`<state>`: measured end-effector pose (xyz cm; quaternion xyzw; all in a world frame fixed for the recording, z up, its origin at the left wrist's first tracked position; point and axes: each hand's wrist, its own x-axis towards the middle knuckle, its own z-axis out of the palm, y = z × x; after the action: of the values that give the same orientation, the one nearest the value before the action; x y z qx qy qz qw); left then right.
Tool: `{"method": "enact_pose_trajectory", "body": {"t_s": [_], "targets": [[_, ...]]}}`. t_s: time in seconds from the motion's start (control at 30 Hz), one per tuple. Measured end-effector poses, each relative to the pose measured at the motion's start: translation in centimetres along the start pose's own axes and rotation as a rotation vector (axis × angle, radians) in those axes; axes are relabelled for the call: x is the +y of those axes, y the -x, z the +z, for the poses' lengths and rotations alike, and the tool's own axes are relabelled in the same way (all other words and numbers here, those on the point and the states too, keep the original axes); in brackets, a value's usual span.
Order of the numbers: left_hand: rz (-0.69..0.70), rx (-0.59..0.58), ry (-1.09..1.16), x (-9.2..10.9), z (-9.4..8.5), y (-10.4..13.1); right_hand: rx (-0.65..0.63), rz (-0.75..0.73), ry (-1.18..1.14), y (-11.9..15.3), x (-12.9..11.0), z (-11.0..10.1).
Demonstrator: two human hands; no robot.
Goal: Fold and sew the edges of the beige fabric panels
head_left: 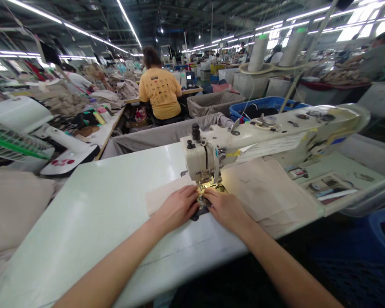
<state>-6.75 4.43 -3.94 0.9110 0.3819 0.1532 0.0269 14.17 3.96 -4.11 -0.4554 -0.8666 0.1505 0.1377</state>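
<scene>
A sewing machine (199, 158) stands on the pale table, its lamp lighting the needle area. A cream piece of fabric (160, 199) lies left of the needle, running under the fingers of my left hand (179, 205). That hand is closed, its fingertips gripping the fabric's edge right beside the presser foot. My right hand (227, 209) is bent in from the other side, its fingers drawn together at the front of the foot; what they hold is hidden. To its right lies a flat stack of beige fabric pieces (259, 192), partly under the machine's arm.
A small tray (329, 186) of tools sits at the table's right. Thread cones (258, 53) stand above the machine. A white fan (22, 124) and piled fabric (16, 209) are on the left. Behind are a blue basket (272, 102) and a person in a yellow shirt (160, 92).
</scene>
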Motion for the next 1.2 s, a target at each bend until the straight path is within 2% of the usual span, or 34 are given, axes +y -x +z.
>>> {"method": "enact_pose_trajectory", "body": {"t_s": [0.17, 0.4, 0.6, 0.9, 1.0, 1.13, 1.2], "targets": [[-0.02, -0.028, -0.002, -1.3, -0.1, -0.5, 0.028, 0.025, -0.04, 0.9, -0.5, -0.1], [-0.055, 0.057, -0.034, -0.8, 0.8, 0.3, 0.081, 0.061, -0.019, 2.7, -0.9, 1.2], [-0.059, 0.012, -0.041, -0.6, 0.6, 0.2, 0.086, 0.066, 0.035, 2.7, -0.9, 1.8], [-0.15, -0.012, -0.035, -0.8, 1.1, 0.4, 0.114, 0.047, 0.044, 2.7, -0.8, 2.0], [-0.134, -0.044, -0.027, 0.7, 0.7, 1.4, 0.149, 0.054, 0.017, 3.0, -0.6, 2.1], [-0.049, -0.096, -0.008, 4.4, 0.1, 3.7, 0.229, 0.064, -0.045, 3.8, -0.5, 2.2], [-0.048, -0.1, -0.015, 5.9, -0.1, 4.6, 0.233, 0.031, -0.069, 4.1, -0.6, 2.3]]}}
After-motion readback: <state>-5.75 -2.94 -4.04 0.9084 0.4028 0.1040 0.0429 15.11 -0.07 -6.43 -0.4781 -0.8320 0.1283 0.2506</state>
